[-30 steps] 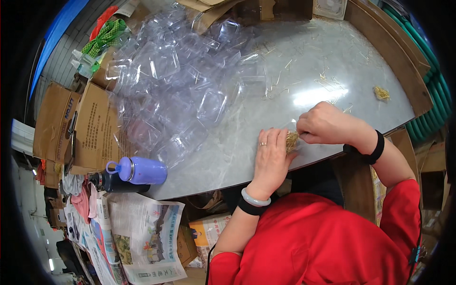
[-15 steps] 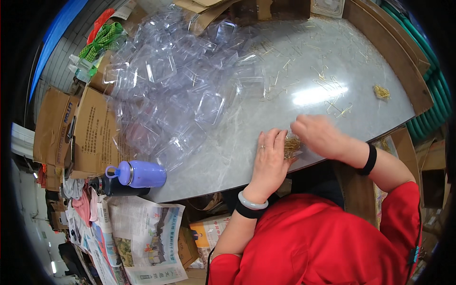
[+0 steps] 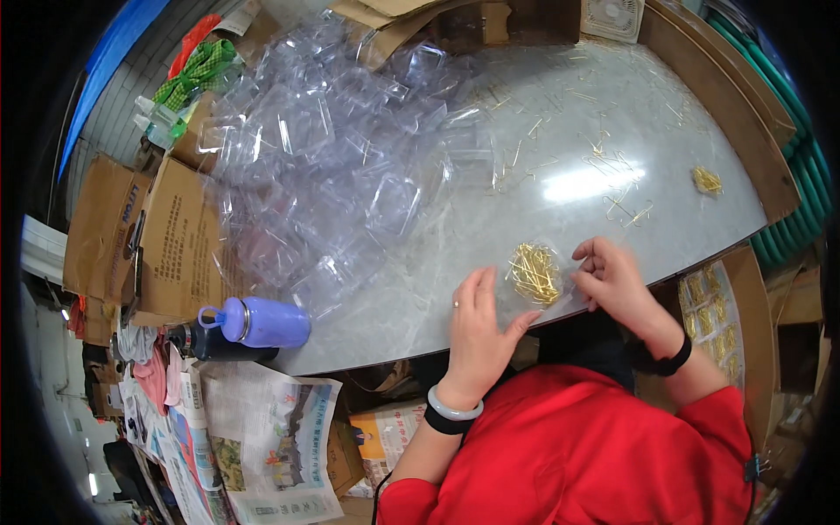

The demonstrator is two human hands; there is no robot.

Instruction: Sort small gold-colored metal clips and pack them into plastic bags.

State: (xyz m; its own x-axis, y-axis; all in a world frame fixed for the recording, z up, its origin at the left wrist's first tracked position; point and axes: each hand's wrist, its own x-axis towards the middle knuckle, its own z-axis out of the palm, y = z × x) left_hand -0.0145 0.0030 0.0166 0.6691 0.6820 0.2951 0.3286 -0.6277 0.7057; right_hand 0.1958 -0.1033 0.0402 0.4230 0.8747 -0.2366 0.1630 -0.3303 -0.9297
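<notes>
A clear plastic box [image 3: 502, 293] filled with gold-coloured wire hooks [image 3: 535, 273] lies near the table's front edge, between my hands. My left hand [image 3: 481, 328] is open beside it, fingers stretched out flat and thumb spread toward the box's near side. At the box's right edge is my right hand [image 3: 615, 284], its fingers loosely curled with a gap between forefinger and thumb. Nothing shows in that gap, and whether the thumb touches the clear plastic is hard to tell.
A big heap of clear plastic boxes [image 3: 315, 201] covers the table's left side. Loose hooks [image 3: 612, 162] lie scattered at the far right, near a small clump of hooks [image 3: 706, 181]. A purple bottle [image 3: 273, 322] stands at the left front edge. Right of me, a carton [image 3: 759, 324] holds filled packs [image 3: 713, 324].
Both hands have moved apart from over the hooks, which now show in full. My left hand has opened out toward the left; my right hand has dropped nearer to me.
</notes>
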